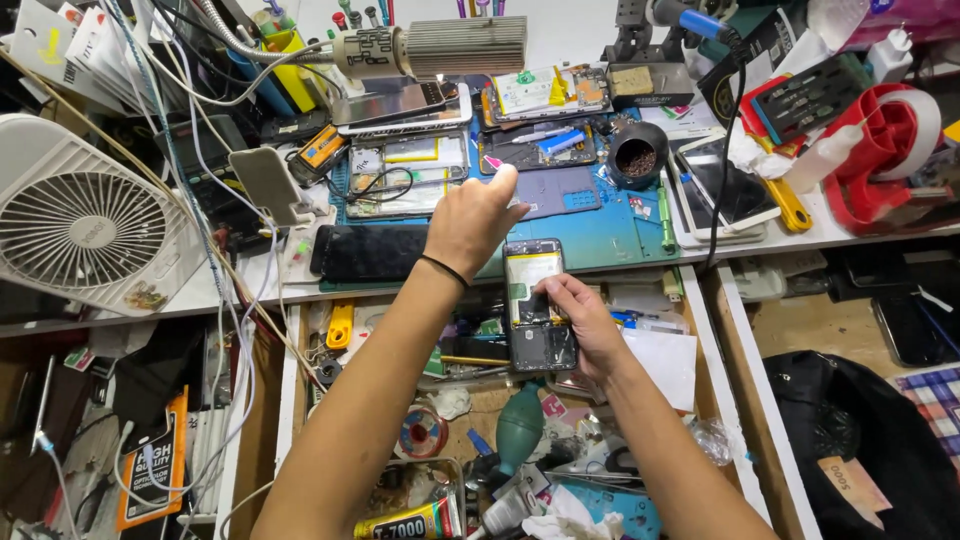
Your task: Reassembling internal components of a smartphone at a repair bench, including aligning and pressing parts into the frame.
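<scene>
My right hand (pixel 583 318) holds an opened smartphone (pixel 534 300) with its back cover off, showing the battery and circuit board, just over the open drawer's front edge. My left hand (pixel 472 218) reaches forward over the blue work mat (pixel 600 225), fingers stretched toward a grey-blue tray (pixel 560 190) and holding nothing I can see. A black band circles my left wrist. Several other dismantled phones (pixel 405 175) lie on the mat behind my left hand.
A white fan (pixel 85 225) stands at the left. A black phone (pixel 370 252) lies on the bench edge. A red tape dispenser (pixel 885 150) is at right. The open drawer (pixel 700 330) holds a teal blower bulb (pixel 519 428), glue tube (pixel 410 522), solder reel.
</scene>
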